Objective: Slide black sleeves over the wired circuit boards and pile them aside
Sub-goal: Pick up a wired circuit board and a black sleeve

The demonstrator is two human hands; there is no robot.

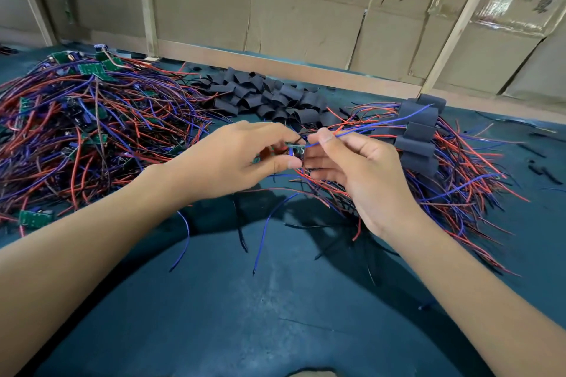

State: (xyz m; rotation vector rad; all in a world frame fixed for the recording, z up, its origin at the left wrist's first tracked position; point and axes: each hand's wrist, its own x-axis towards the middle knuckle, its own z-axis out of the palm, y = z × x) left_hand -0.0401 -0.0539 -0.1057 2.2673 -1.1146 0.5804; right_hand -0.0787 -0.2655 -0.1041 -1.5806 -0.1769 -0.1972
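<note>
A small wired circuit board [294,151] is held over the middle of the table. My left hand [242,156] pinches it between thumb and fingers. My right hand [352,162] pinches its blue wire [361,128] by the board's end, and more of its blue and red wires hang down below the hands. A heap of bare green boards with red and blue wires [92,128] lies at the left. Loose black sleeves [269,95] are heaped behind the hands. Sleeved boards [418,135] are stacked at the right, wires fanned toward me.
The table has a dark teal surface [245,300]. Cardboard sheets and wooden battens [306,9] close off the back edge. Short black scraps [542,171] lie at the far right.
</note>
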